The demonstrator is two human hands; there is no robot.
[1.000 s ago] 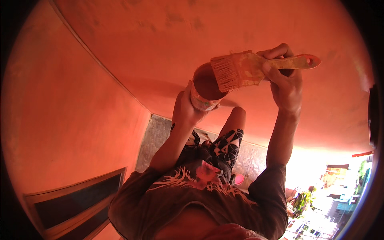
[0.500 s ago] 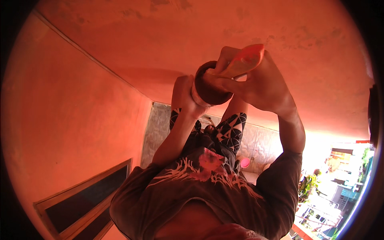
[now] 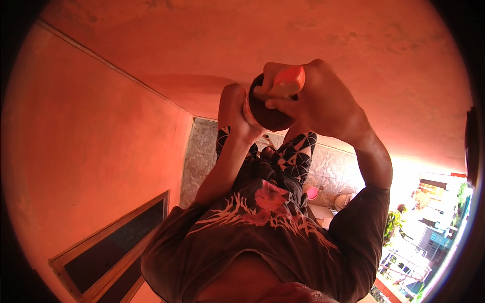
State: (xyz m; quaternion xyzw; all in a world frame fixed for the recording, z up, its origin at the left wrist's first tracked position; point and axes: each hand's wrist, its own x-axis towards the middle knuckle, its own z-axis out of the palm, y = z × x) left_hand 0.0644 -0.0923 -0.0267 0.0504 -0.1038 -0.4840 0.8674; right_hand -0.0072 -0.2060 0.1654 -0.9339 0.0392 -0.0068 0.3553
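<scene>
Bristles are hidden from view, since only the handle of the brush (image 3: 289, 82) is seen above the mouth of the round container (image 3: 271, 119), with its reddish end turned up toward the camera. The brush is grasped by the right hand (image 3: 326, 103), whose fingers are bent over and partly within the opening; the container is held at its left side by the left hand (image 3: 247, 129), and no other support can be made out beneath it. Should the rim be pressed hard by the brush or the knuckles, the container could be tipped out of that one-sided hold, and whatever is inside could be spilled onto the patterned shorts (image 3: 299, 155) or the tiled floor (image 3: 326, 166). How full it is cannot be told, as the inside is dark and largely covered. With the fingers set so low, they could be smeared by the contents, and the handle could then be made slippery. If the brush were lifted out loaded, drips could be shed on the dark shirt (image 3: 252, 222). A knock could also be given by the left knee (image 3: 232, 103), which is seen just beside the container, though whether they are touching cannot be judged.
</scene>
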